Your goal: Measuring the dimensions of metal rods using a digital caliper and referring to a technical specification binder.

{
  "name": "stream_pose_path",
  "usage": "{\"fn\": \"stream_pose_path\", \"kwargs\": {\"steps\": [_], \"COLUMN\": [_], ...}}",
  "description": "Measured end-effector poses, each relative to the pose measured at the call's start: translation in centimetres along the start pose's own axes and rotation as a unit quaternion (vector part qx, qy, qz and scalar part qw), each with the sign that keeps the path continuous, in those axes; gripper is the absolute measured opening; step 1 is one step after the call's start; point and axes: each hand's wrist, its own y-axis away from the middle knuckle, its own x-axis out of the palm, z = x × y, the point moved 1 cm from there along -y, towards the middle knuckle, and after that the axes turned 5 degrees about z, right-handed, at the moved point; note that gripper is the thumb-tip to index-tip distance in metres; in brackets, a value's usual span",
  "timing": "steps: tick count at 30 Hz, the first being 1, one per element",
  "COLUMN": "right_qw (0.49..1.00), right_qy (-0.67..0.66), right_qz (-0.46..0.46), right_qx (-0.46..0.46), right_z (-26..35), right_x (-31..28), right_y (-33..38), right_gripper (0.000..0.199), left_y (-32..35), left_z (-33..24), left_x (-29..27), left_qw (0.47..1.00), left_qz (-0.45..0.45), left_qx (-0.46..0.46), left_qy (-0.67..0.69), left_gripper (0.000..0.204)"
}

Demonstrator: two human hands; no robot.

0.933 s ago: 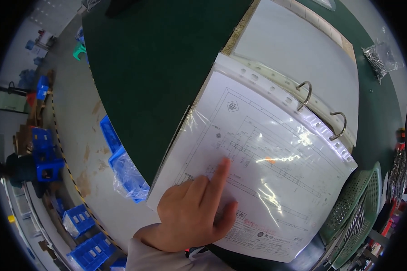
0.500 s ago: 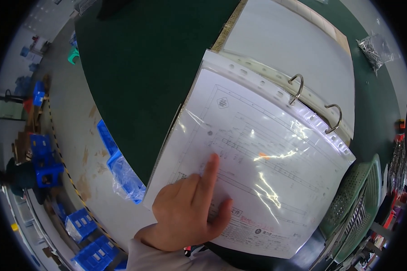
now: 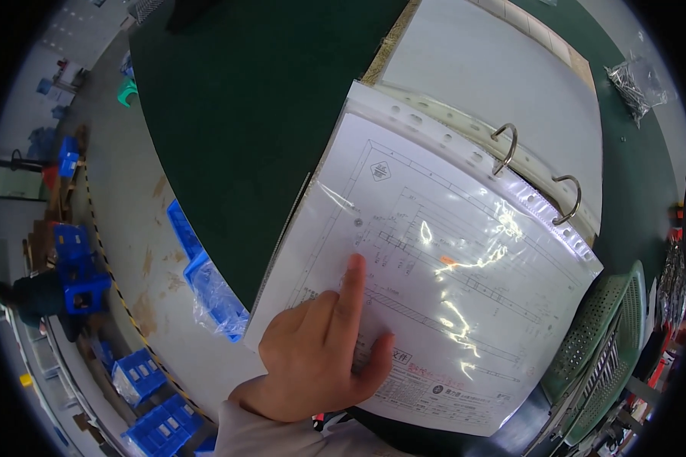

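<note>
Pointing with one extended index finger, my left hand (image 3: pixel 316 358) rests flat on a technical drawing (image 3: pixel 434 266) inside a glossy plastic sleeve. My other fingers are curled loosely and my thumb presses on the sheet's near edge; the hand grips nothing, it only touches the page. A pale sleeve covers my wrist at the bottom edge of the view. My right hand is not visible.

The drawing is a white page of fine black lines, with a block of red and black print at its near corner. It is the top page of an open ring binder (image 3: pixel 511 91), whose two metal rings (image 3: pixel 504 146) arch over the punched far-right edge of the sleeve. Ceiling light glares in bright streaks across the plastic. The binder lies on a dark green table (image 3: pixel 244 114), with its near-left part overhanging the table's curved edge.

Far right on the table lies a small clear bag of metal screws (image 3: pixel 636 80). A green perforated plastic basket (image 3: pixel 602 335) stands just right of the binder. Below the table edge on the left, blue plastic bins (image 3: pixel 141 377) sit on a grey, stained floor (image 3: pixel 122 206), one near the table covered with clear film.
</note>
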Motion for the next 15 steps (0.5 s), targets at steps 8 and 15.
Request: {"fn": "stream_pose_path", "kwargs": {"steps": [8, 15], "right_qw": [0.999, 0.988], "right_qy": [-0.04, -0.084], "right_qz": [0.024, -0.068], "right_qx": [0.005, 0.108], "right_z": [3.2, -0.5], "right_x": [1.1, -4.7], "right_y": [-2.8, 5.7], "right_gripper": [0.042, 0.043], "left_y": [-0.3, 1.3], "left_z": [-0.2, -0.3], "left_x": [0.0, -1.6], "left_qw": [1.0, 0.989], "left_qz": [-0.005, -0.072], "left_qx": [0.008, -0.071], "left_qy": [0.009, 0.106], "left_gripper": [0.059, 0.028]}}
